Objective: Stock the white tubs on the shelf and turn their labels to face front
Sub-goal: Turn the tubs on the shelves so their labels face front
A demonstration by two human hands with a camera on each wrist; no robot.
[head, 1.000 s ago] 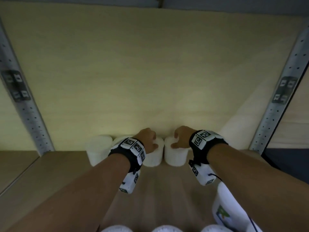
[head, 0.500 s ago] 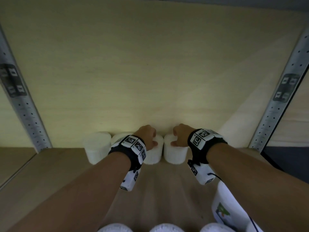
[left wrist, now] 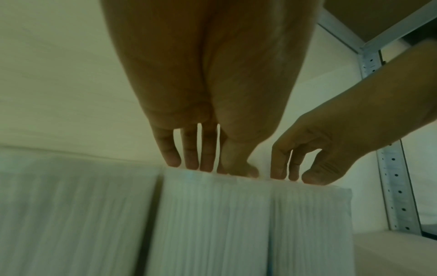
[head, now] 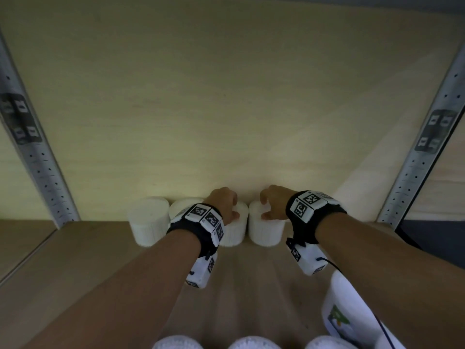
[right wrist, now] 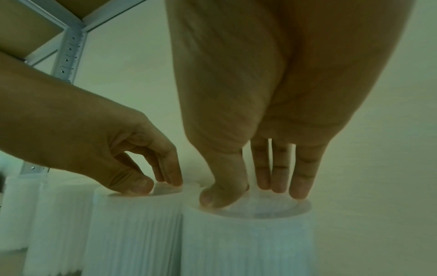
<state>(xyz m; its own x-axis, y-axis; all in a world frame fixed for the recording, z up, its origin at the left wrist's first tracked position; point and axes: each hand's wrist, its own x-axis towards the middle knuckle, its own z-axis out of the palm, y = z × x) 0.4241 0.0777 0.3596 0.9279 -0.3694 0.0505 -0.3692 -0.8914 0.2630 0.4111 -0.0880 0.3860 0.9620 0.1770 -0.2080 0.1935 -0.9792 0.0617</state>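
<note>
Shelf board [head: 75, 268]: pale wood, between two perforated grey metal uprights, left [head: 37, 167] and right [head: 417, 157]; light back panel [head: 226, 96] behind.

Back edge of the shelf, one row of four white ribbed tubs, upright, close together against the back panel:
- First tub [head: 149, 224], nearest the left upright; untouched.
- Second tub [head: 182, 206], mostly hidden behind the left wrist.
- Third tub [head: 235, 230]; left hand [head: 222, 202] on its top, thumb and fingertips [right wrist: 172, 177] curled down onto the rim, gripping it.
- Fourth tub [head: 265, 230], touching or just beside the third; right hand [head: 274, 201] on its top, thumb at the near rim and fingertips [right wrist: 300, 188] at the far rim, gripping it.

Labels on this row: none readable in any view.

Front edge of the shelf: three white tub tops [head: 254, 343], cut off by the frame.

Front right corner: a white tub [head: 347, 311] under the right forearm, showing a green printed label [head: 338, 319].

Both wrists carry black bands with square-coded markers [head: 305, 205].
</note>
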